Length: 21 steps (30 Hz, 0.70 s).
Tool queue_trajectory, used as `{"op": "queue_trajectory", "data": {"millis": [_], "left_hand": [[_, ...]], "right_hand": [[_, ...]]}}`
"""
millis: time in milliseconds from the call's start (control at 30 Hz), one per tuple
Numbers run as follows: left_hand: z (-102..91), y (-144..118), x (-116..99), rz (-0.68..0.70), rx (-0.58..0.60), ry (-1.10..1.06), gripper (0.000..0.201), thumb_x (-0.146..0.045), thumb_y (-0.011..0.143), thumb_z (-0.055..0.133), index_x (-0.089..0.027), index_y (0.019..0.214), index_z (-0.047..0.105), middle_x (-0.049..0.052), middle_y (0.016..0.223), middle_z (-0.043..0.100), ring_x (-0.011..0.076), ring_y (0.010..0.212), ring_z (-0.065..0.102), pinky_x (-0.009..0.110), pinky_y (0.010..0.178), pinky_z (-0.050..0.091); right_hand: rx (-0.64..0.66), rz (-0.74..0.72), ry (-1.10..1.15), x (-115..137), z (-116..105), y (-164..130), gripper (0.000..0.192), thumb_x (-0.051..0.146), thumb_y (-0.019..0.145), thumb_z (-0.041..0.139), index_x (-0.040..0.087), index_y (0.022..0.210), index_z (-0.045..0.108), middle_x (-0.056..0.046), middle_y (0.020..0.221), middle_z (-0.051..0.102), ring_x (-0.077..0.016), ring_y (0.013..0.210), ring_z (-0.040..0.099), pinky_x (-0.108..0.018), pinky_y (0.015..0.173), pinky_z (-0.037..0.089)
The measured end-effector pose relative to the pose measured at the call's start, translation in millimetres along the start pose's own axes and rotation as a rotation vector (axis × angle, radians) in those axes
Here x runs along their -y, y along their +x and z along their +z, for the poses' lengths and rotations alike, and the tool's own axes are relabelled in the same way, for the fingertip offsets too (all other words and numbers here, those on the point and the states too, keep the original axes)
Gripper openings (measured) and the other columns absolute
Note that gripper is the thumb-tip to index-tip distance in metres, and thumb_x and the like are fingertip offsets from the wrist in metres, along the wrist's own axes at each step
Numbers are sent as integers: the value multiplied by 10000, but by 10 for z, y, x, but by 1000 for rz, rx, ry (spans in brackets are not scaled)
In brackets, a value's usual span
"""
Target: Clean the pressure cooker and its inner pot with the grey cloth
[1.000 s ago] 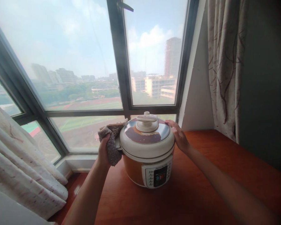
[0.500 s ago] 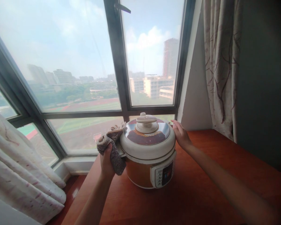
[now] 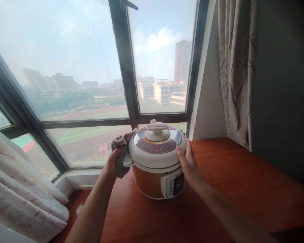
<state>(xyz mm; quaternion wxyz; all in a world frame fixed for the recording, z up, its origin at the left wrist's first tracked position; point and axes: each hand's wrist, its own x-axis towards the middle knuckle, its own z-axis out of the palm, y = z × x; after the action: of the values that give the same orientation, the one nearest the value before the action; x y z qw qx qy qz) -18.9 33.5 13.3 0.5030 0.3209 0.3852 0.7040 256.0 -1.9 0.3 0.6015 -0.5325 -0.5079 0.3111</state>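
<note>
The cooker (image 3: 148,182) stands upright on the table (image 3: 147,219), between the two hands: just right of the left hand (image 3: 113,162) and just left of the right hand (image 3: 190,162).

The left hand is closed around a bunched grey-brown cloth (image 3: 122,165), its thumb laid over the near side; the other fingers are hidden. The cloth sits against the cooker's left edge, by the pale lug (image 3: 128,161) that juts out just right of the left hand. A roll of the cloth rises above the thumb and one end hangs below the lug.

The right hand lies against the right side of the cooker, thumb on the edge of the lid (image 3: 152,160) and fingers reaching along the far side of the rim. Whether it grips or only rests there, I cannot tell.

The lid is on the cooker, and its knob (image 3: 157,133) stands left of the right thumb and a little higher. Below and left of the right hand is the panel (image 3: 172,185), turned toward that side. The window (image 3: 126,64) is beyond both hands; one curtain (image 3: 22,189) hangs well left of the left hand.
</note>
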Motion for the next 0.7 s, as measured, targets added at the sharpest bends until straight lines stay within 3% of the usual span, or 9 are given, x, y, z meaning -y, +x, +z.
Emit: {"op": "queue_trajectory", "data": {"millis": [67, 233, 433, 567, 700], "left_hand": [[21, -158, 58, 9, -3, 30, 425, -328, 631, 782, -139, 1008, 729, 75, 862, 770, 282, 765, 729, 353, 662, 611], [159, -695, 262, 381, 23, 142, 529, -304, 732, 735, -185, 1244, 673, 70, 1183, 715, 292, 1164, 641, 380, 1037, 493], [368, -1275, 563, 758, 62, 594, 460, -404, 831, 641, -224, 1252, 678, 119, 1428, 504, 344, 1332, 495, 479, 1130, 389], [500, -1520, 721, 1040, 209, 874, 540, -469, 815, 582, -220, 1289, 650, 139, 1415, 466, 376, 1341, 440, 544, 1152, 323], [565, -1537, 776, 1288, 386, 1052, 633, -428, 774, 613, -208, 1368, 603, 149, 1365, 526, 392, 1350, 409, 553, 1181, 275]], "right_hand": [[5, -11, 0, -35, -39, 120, 928, 705, 847, 515, 209, 1590, 265, -94, 1661, 260, -310, 1536, 214, -500, 1261, 155], [100, -69, 51, -212, -210, 506, 791, 667, 877, 480, 246, 1539, 383, -58, 1624, 357, -290, 1515, 280, -474, 1259, 176], [294, -111, 180, -434, -396, 1027, 618, 617, 885, 500, 305, 1416, 546, -3, 1513, 525, -293, 1460, 387, -480, 1231, 256], [463, -44, 316, -483, -507, 1284, 605, 584, 876, 484, 292, 1401, 555, -14, 1354, 664, -302, 1339, 538, -491, 1144, 398], [565, 51, 407, -491, -575, 1415, 579, 576, 867, 489, 306, 1373, 567, -29, 1259, 717, -308, 1222, 635, -497, 1055, 483]]}}
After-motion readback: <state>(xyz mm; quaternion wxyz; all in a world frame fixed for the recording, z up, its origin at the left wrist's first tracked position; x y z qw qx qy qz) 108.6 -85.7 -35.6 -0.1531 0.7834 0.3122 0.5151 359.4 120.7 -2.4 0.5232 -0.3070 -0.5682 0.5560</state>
